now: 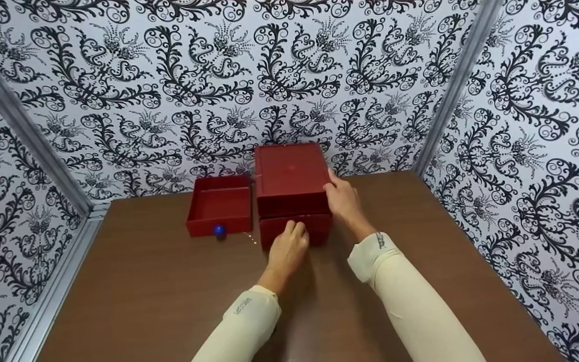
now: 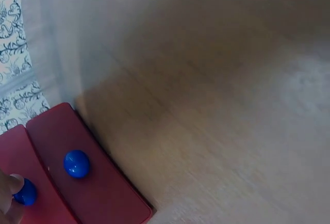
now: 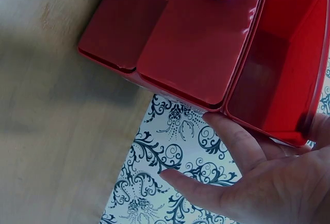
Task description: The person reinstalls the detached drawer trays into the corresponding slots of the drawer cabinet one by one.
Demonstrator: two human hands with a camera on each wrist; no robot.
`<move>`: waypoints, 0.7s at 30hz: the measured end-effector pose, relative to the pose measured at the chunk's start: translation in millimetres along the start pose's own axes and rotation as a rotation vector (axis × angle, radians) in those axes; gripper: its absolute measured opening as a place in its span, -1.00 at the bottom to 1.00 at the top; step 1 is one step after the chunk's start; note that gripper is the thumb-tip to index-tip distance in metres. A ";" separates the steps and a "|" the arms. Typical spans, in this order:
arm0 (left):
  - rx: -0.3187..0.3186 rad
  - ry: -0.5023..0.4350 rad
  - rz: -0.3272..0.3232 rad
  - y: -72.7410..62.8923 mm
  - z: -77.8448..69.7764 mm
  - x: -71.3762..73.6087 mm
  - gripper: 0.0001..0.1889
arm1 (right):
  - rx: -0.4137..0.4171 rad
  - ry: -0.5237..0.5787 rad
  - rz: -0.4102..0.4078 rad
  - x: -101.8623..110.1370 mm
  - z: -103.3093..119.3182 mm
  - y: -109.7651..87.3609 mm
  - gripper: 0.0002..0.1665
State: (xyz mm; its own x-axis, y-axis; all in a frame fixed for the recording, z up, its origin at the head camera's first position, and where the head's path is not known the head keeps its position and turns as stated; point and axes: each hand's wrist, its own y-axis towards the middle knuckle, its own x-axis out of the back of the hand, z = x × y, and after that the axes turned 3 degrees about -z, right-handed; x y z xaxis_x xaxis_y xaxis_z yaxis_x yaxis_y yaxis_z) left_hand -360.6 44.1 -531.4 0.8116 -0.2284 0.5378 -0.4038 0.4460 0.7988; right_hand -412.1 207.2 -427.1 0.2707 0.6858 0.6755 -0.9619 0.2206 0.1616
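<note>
While its near side runs out of the head view, the desk [image 1: 143,281] carries a red cabinet [image 1: 289,168], its lower front partly hidden behind an arm. Just left of it sits a loose red drawer [image 1: 236,225]. The right grip [image 1: 345,201] has its fingers apart, laid along the cabinet's right side; the wrist view cuts off the thumb. The left grip [image 1: 288,249] is clamped on the middle drawer's blue knob [image 2: 26,194], half covered by fingertips. The bottom knob [image 2: 77,163] shows whole only from the left wrist.
</note>
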 end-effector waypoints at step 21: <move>-0.079 -0.314 -0.067 -14.2 50.1 -6.2 -0.83 | -0.019 0.003 0.005 0.7 1.9 -0.9 -0.34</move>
State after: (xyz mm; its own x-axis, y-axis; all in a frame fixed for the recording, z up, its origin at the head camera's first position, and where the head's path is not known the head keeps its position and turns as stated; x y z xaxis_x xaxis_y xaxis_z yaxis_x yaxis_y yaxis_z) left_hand -381.0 -4.2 -532.5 0.6604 -0.5098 0.5513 -0.3094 0.4842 0.8184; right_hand -411.1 206.2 -425.4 0.2665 0.6893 0.6737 -0.9622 0.2306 0.1447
